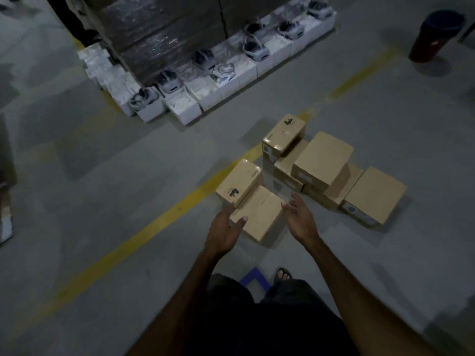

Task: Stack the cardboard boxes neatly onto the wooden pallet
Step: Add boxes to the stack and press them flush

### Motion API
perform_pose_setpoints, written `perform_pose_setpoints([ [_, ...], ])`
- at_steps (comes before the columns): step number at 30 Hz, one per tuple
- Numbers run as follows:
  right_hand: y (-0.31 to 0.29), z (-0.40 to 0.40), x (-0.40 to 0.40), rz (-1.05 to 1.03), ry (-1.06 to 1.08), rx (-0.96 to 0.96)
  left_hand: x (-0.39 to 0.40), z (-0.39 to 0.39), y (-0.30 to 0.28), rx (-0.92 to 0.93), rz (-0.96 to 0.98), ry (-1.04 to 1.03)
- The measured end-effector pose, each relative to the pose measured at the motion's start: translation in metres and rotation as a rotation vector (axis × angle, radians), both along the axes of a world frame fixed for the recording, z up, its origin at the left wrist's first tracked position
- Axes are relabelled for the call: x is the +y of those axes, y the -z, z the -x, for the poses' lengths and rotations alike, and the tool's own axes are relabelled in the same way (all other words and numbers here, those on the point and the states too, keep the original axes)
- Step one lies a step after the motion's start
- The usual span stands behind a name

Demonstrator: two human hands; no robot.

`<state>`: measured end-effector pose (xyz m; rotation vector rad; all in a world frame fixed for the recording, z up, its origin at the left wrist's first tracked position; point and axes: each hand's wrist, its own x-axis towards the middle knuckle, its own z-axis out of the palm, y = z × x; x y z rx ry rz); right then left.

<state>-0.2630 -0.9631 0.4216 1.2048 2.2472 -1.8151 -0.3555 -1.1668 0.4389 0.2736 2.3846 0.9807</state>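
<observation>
Several cardboard boxes (308, 176) lie in a loose cluster on the grey floor (102, 163), some stacked on others, beside a yellow line (144, 229) painted across the concrete. Nearest the person sits a flat box (259, 214) with a smaller box (240, 183) resting on its far-left part. Both hands reach for it — the left hand (226, 232) touches its left end with fingers loosely spread, the right hand (299, 217) hovers at its right edge, fingers relaxed, gripping nothing. Farther off, white cartons (195, 96) with headsets line a shrink-wrapped stack (164, 34); a red bin (434, 37) stands at the far right.
</observation>
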Motion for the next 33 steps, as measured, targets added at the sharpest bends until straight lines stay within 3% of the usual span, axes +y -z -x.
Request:
perform_pose_setpoints([
  [12, 0.06, 0.075, 0.007, 0.066, 0.212, -0.191, 0.048, 0.14, 0.075, -0.287, 0.053, 0.193],
  [21, 0.154, 0.109, -0.002, 0.233, 0.417, -0.355, 0.067, 0.216, 0.169, -0.359, 0.09, 0.24],
  [25, 0.217, 0.134, 0.007, 0.22, 0.439, -0.337, 0.083, 0.231, 0.233, -0.332, 0.087, 0.271],
  [33, 0.406, 0.166, 0.028, 0.149, 0.415, -0.38, 0.086, 0.227, 0.428, -0.422, 0.084, 0.148],
])
